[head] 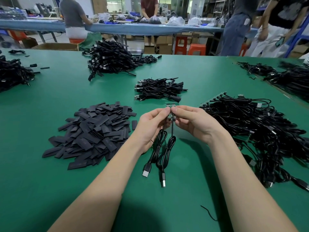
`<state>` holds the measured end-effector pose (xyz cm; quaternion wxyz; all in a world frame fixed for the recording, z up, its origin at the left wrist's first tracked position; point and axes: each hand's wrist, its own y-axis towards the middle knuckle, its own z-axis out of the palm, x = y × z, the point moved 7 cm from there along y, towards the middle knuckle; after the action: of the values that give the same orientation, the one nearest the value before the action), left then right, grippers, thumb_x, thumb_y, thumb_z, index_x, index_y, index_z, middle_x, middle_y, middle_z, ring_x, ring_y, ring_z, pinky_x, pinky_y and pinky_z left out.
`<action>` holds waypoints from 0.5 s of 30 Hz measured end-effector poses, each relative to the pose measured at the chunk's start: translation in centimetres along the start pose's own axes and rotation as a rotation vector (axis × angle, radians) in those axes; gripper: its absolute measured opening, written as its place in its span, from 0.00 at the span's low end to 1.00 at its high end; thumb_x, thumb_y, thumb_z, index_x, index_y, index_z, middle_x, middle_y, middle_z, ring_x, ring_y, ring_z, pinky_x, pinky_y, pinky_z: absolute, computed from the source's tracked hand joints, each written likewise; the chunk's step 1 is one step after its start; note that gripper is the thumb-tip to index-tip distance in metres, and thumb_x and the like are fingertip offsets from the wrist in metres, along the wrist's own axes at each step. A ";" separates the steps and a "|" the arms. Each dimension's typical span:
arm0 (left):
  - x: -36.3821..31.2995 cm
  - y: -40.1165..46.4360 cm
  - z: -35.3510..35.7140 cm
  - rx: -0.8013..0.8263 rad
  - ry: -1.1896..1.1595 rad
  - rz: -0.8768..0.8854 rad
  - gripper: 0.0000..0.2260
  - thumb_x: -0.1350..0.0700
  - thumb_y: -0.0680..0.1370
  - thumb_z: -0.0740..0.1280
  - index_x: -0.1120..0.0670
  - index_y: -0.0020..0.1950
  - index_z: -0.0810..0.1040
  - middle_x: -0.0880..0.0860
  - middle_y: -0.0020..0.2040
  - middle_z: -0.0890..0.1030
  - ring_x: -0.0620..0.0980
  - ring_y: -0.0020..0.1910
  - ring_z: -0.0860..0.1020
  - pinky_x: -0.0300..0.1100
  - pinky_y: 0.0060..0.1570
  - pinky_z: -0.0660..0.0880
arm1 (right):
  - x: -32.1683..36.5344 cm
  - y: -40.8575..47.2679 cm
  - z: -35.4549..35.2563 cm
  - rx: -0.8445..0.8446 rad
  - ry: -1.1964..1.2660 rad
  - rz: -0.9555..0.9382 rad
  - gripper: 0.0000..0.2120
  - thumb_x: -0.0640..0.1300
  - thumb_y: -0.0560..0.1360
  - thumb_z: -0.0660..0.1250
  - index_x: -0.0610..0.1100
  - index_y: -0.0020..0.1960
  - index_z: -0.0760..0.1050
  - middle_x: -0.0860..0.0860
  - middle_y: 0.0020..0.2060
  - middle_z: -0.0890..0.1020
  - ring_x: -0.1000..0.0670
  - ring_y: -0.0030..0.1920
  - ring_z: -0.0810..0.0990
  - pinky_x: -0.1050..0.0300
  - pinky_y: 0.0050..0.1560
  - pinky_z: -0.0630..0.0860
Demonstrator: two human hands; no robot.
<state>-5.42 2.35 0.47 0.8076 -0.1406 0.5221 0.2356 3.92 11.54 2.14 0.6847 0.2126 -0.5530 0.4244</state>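
Left hand (150,127) and right hand (194,124) pinch the paired boards (170,106); separating them seems underway, next needs a clean snap

Over the green table mat (66,91), the left hand (151,126) and the right hand (194,122) each pinch a small circuit board between thumb and fingers. The left board (168,106) and the right board (173,105) stand upright, side by side. A looped black USB cable hangs from each: the left cable (158,148) and the right cable (169,146). A pile of flat black sleeves (97,131) lies to the left and a tangle of cables (259,131) to the right, while a smaller cable bundle (158,89) lies beyond the hands.
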 end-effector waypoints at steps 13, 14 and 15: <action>0.3 -0.4 0.6 0.121 -0.020 -0.081 0.08 0.60 0.80 0.66 0.62 0.55 0.80 0.53 0.43 0.83 0.44 0.38 0.80 0.35 0.41 0.77 | -1.9 -0.9 0.4 0.009 0.208 0.149 0.02 0.40 0.64 0.77 0.43 0.37 0.87 0.49 0.35 0.85 0.56 0.32 0.81 0.68 0.32 0.78; 0.3 -0.4 0.7 0.135 -0.036 -0.086 0.08 0.59 0.80 0.66 0.61 0.55 0.80 0.53 0.43 0.83 0.44 0.38 0.79 0.35 0.41 0.77 | -1.9 -1.0 0.3 0.006 0.241 0.160 0.03 0.40 0.64 0.77 0.42 0.37 0.87 0.48 0.35 0.85 0.55 0.32 0.82 0.67 0.32 0.78; 0.3 -0.4 0.7 0.146 -0.060 -0.091 0.09 0.58 0.79 0.67 0.61 0.56 0.80 0.52 0.43 0.83 0.44 0.38 0.79 0.34 0.41 0.77 | -2.0 -1.1 0.3 0.005 0.278 0.170 0.03 0.39 0.64 0.77 0.42 0.37 0.87 0.48 0.35 0.85 0.54 0.33 0.83 0.67 0.32 0.79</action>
<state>-4.53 2.42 0.47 0.8408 -0.0976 0.5065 0.1642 4.57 9.99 0.59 0.7157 0.1060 -0.4681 0.5074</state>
